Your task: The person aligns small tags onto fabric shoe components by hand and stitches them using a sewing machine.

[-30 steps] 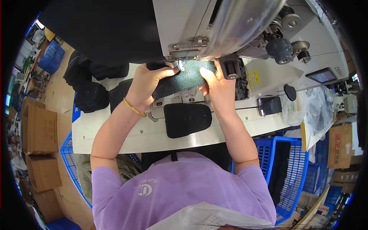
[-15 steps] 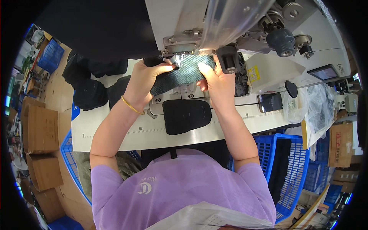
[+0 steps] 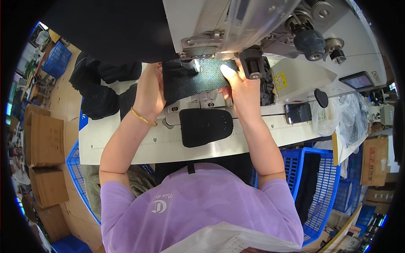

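1. Straight before us, at six o'clock, a black, rounded fabric pad [image 3: 206,127] lies flat on the white worktable [image 3: 253,142].
2. Beyond it, our right hand [image 3: 242,87] pinches the three o'clock end of a dark, woven mesh fabric piece [image 3: 196,83], thumb on top.
3. Our left hand [image 3: 149,89] stands at its nine o'clock edge; we cannot tell whether the fingers grip.
4. At twelve o'clock, a white sewing machine's metal presser foot [image 3: 195,65] sits over the fabric piece.

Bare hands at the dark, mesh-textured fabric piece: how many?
2: left hand at the left edge of the dark, mesh-textured fabric piece; right hand at its right end, thumb on top. Some fingers are hidden.
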Demonstrator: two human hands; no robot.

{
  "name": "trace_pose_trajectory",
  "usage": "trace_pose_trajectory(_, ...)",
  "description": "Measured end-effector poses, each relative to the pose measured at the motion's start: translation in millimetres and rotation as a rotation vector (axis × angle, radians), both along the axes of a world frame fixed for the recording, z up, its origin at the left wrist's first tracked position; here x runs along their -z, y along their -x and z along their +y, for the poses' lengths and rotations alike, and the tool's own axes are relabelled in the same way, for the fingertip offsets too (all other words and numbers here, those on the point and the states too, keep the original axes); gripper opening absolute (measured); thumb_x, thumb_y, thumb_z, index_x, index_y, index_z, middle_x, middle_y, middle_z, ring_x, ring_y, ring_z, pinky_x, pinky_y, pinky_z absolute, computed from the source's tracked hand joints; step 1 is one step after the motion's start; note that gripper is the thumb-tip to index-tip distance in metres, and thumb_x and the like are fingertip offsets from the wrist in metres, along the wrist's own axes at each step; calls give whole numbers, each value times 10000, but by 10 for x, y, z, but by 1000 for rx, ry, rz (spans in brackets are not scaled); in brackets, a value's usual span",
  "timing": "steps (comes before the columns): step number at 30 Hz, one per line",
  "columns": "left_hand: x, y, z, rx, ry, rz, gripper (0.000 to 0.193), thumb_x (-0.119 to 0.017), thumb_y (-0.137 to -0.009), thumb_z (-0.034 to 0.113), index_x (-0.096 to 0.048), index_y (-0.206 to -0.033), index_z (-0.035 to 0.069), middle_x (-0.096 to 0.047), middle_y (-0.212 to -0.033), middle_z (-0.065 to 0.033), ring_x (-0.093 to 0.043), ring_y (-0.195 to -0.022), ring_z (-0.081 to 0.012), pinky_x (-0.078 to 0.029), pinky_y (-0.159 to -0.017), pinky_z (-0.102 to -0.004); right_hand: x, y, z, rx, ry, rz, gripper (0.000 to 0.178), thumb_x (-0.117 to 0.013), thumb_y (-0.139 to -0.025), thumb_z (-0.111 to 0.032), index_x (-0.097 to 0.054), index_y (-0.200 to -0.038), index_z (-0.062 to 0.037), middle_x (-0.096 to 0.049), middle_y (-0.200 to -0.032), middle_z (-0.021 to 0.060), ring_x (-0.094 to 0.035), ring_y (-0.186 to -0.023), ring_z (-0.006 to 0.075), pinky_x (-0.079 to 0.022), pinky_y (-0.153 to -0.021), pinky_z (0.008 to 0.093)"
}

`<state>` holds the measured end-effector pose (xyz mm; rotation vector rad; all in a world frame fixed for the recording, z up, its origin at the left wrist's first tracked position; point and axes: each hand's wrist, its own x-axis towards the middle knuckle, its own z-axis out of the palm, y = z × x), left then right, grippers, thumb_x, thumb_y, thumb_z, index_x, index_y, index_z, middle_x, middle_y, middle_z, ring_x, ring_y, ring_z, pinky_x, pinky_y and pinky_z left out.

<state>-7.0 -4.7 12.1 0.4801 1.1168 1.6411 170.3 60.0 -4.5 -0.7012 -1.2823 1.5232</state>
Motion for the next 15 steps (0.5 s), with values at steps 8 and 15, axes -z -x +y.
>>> trace_pose_trajectory(8,260,231,108,100,-5,406,201,-552,-876,60,-570,-1060,-19,-648,-996,-97,-639,-849,-157,-522,-767,-271,149,-160,220,-30,-135,-64,310,-569,-893,-89,-503,-1165,46,-624,-694,70,-543,-501,97,-400,-452,210)
trace_pose_trajectory(15,450,731,-333,-138,79,475,360,-651,-782,-16,-549,-1127,1,-619,-952,-93,-624,-851,-199,-519,-743,-306,609,-766,674,285,-448,-1011,217,-672,-810,-182,-634,-956,-25,-631,-702,67,-570,-579,200,-436,-544,316)
